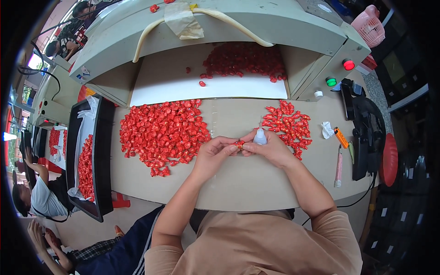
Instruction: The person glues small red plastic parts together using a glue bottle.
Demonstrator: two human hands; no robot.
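Over the middle of the beige table [233, 188], my left hand [213, 156] pinches a small shiny red piece [239, 144] with gold-coloured spots. My right hand [273, 150] meets it from the other side, thumb and fingers at the same piece. Tucked in that right hand is a small pale dropper bottle [260, 137] with a thin needle tip pointing away from me. Left of my hands spreads a large heap of red pieces [162, 133]. A smaller heap of longer red pieces [289, 128] lies just beyond my right hand.
A pale machine housing [298, 20] spans the back, with more red pieces [245, 62] inside its opening. At left stands a black tray [105, 160] holding red pieces. On the right lie crumpled tissue [327, 130], an orange cutter [340, 137] and a black device [364, 133]. People sit farther left.
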